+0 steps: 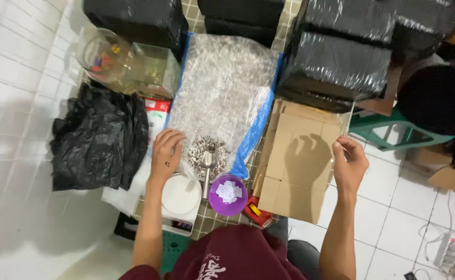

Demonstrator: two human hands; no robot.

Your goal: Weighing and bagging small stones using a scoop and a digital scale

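Bowl: purple bowl [228, 195], white bits inside.
L hand [166, 154]: fingers spread on clear bag [222, 93].
R hand [349, 163]: fingers pinching, maybe clear film.

My left hand [166, 150] rests on the big clear bag [222, 88], hemmed in by the black bag [95, 137] to its left and the metal scoop [207, 163] and purple bowl [228, 194] to its right. Over the flat cardboard [297, 166], my right hand [349, 163] has open room; black wrapped boxes [336, 65] block the far side.
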